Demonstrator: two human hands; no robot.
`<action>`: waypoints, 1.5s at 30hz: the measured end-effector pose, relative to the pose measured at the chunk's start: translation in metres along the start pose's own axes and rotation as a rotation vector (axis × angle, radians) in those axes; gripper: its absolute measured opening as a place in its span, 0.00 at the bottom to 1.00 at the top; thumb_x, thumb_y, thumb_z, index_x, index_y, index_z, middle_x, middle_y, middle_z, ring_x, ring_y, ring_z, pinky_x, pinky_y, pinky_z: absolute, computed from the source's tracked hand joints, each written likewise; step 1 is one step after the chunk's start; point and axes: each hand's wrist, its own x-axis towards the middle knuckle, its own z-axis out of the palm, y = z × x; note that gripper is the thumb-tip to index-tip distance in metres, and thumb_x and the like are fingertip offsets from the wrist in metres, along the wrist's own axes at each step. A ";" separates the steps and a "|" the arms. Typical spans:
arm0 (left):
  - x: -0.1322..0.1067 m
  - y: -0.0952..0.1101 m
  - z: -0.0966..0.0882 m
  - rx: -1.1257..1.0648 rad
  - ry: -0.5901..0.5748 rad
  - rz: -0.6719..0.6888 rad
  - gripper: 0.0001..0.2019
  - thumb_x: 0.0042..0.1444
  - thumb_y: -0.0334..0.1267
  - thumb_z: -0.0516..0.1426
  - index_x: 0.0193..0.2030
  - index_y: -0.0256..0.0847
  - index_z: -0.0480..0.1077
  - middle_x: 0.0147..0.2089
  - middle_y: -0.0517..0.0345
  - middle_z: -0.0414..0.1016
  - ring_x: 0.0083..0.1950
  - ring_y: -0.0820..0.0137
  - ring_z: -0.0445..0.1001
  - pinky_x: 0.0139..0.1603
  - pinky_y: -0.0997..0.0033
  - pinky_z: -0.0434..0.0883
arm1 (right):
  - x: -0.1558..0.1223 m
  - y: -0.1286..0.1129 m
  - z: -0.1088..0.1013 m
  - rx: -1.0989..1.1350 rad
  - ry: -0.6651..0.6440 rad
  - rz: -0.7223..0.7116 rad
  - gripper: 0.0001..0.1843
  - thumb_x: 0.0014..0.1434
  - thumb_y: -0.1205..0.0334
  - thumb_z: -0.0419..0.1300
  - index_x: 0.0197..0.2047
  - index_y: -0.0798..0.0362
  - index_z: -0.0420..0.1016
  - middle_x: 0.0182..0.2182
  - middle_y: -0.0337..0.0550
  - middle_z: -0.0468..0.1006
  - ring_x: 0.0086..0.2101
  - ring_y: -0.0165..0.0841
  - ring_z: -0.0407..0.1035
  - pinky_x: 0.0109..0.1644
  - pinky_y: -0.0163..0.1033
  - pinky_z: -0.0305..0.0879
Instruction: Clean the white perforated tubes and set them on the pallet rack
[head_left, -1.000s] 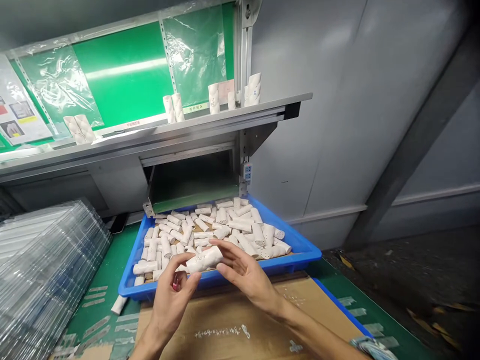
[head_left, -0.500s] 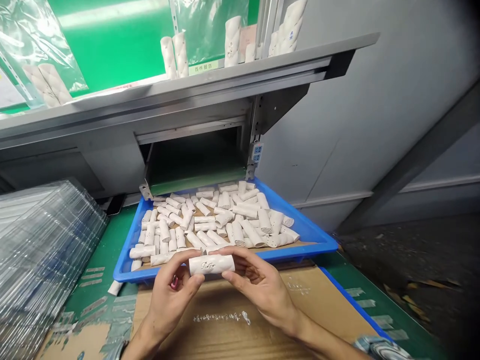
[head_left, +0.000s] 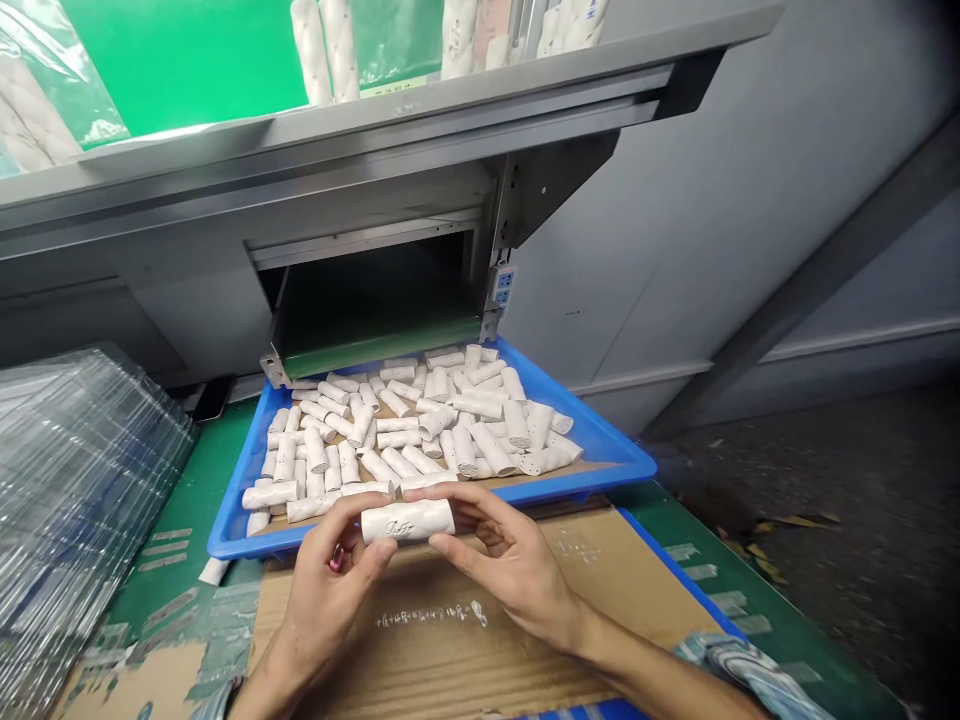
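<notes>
A white cylinder with a small script mark lies level between both hands, above a brown cardboard sheet. My left hand pinches its left end between thumb and fingers; something small and pink shows in the palm. My right hand grips the right end, fingers curled behind it. Just beyond the hands a blue tray holds several more white cylinders.
A stack of clear plastic trays stands at the left on the green bench. A grey shelf overhead carries upright white cylinders. A dark opening sits behind the tray. Dark floor lies to the right.
The cylinder turned from tilted to level, with its script mark facing up. The view dropped and moved closer to the tray. Both hands kept their hold.
</notes>
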 end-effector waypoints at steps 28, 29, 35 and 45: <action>0.001 -0.008 -0.001 0.053 0.009 0.311 0.11 0.67 0.38 0.66 0.55 0.43 0.81 0.39 0.54 0.79 0.32 0.73 0.70 0.30 0.76 0.67 | -0.001 -0.014 0.001 0.013 -0.026 0.003 0.19 0.72 0.49 0.63 0.60 0.46 0.80 0.57 0.50 0.84 0.57 0.46 0.79 0.63 0.52 0.77; 0.000 -0.008 -0.001 0.058 0.006 0.319 0.11 0.67 0.38 0.66 0.55 0.43 0.81 0.39 0.53 0.80 0.32 0.72 0.71 0.31 0.75 0.67 | -0.001 -0.014 0.001 0.019 -0.032 0.010 0.19 0.72 0.49 0.62 0.60 0.46 0.80 0.57 0.50 0.84 0.57 0.46 0.79 0.63 0.52 0.77; 0.001 -0.011 -0.002 0.094 -0.032 0.396 0.15 0.68 0.31 0.64 0.60 0.46 0.78 0.46 0.52 0.80 0.39 0.71 0.76 0.37 0.76 0.72 | -0.001 -0.013 -0.001 0.054 -0.067 0.022 0.19 0.72 0.49 0.61 0.62 0.46 0.79 0.59 0.49 0.82 0.50 0.42 0.81 0.57 0.48 0.79; -0.002 -0.014 -0.004 0.185 -0.053 0.545 0.23 0.66 0.22 0.63 0.63 0.47 0.76 0.48 0.54 0.78 0.41 0.73 0.77 0.39 0.79 0.74 | 0.001 -0.011 -0.002 0.092 -0.064 -0.032 0.14 0.72 0.51 0.62 0.56 0.46 0.81 0.58 0.48 0.84 0.57 0.43 0.78 0.66 0.52 0.72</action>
